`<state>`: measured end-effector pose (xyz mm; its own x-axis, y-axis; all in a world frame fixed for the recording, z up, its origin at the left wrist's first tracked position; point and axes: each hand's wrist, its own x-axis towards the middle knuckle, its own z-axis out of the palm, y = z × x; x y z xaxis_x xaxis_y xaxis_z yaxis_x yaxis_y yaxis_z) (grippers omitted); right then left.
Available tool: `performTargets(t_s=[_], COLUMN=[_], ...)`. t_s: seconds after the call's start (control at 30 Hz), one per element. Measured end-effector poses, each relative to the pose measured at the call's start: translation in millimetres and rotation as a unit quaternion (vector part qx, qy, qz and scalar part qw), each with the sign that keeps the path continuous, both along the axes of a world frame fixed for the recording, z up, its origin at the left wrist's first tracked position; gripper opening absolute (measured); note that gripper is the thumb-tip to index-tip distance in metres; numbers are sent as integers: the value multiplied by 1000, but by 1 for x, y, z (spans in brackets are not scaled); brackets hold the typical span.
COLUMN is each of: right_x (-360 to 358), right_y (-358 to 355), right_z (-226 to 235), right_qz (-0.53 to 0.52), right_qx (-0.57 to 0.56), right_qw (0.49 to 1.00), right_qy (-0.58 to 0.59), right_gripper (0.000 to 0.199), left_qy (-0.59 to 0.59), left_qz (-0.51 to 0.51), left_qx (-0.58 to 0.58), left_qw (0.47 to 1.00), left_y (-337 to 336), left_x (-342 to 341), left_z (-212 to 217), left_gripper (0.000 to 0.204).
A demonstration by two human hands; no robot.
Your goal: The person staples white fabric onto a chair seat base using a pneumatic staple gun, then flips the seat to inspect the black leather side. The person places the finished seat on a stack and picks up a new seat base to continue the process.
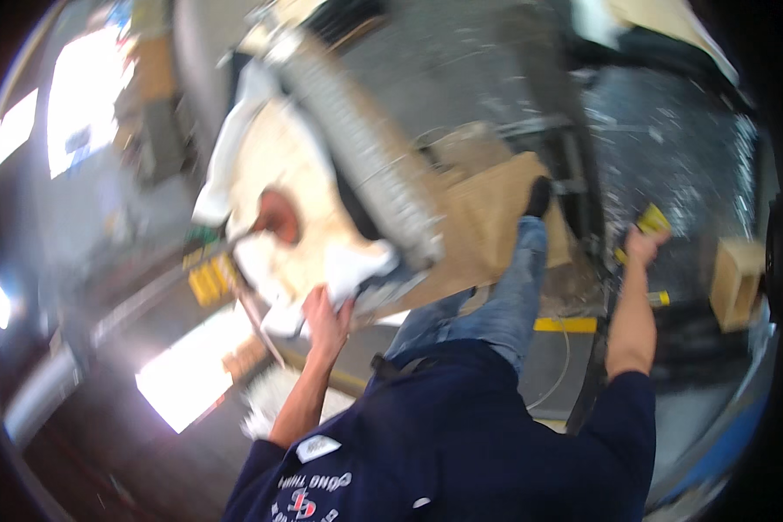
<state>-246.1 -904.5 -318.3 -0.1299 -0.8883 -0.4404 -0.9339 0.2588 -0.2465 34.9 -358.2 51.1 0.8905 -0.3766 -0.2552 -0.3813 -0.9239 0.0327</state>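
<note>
To my left stands a pale wooden panel (278, 161) edged with white padding (257, 83) and black fabric, with a reddish-brown round piece (278, 216) on its face. The fingers of my left hand (328, 322) are closed on the padded lower edge of this panel. Out to the right, my right hand (644, 246) is closed around a small yellow object (654, 217) over a surface covered in shiny black sheeting (696, 165). Motion blur hides what kind of object it is.
An open wooden box (737, 283) sits on the black sheeting at the right. Brown cardboard (491, 213) lies on the floor by my foot. A pale cable (567, 370) curves near my legs. Yellow pieces (209, 280) are at the left.
</note>
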Motion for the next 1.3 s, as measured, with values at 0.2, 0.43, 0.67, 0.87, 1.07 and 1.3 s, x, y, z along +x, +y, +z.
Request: performTargets(t_s=[0.2, 0.43, 0.67, 0.87, 1.07, 1.3], right_x=[-27, -29, 31, 113, 165, 205], right_y=[22, 118, 250, 336, 366, 363], right_z=[-9, 94, 298, 383, 401, 389], right_qz=[131, 111, 203, 480, 600, 547], right_qx=[-48, 16, 133, 39, 120, 315], right_qw=[985, 928, 863, 765, 687, 679], right_qy=[-105, -354, -443, -427, -392, -375], right_gripper=[88, 45, 30, 71, 74, 77], left_qy=[-120, -177, -89, -42, -127, -176], left_qz=[99, 64, -12, -155, -231, -123], left_qx=[-42, -169, -232, -252, -296, -295], left_qw=[987, 967, 969, 954, 918, 931], left_y=[6, 18, 39, 51, 59, 57], left_x=[-42, -34, 11, 34, 50, 57], left_z=[9, -35, -43, -42, -57, -55], left_gripper=[48, 37, 45, 45, 25, 39])
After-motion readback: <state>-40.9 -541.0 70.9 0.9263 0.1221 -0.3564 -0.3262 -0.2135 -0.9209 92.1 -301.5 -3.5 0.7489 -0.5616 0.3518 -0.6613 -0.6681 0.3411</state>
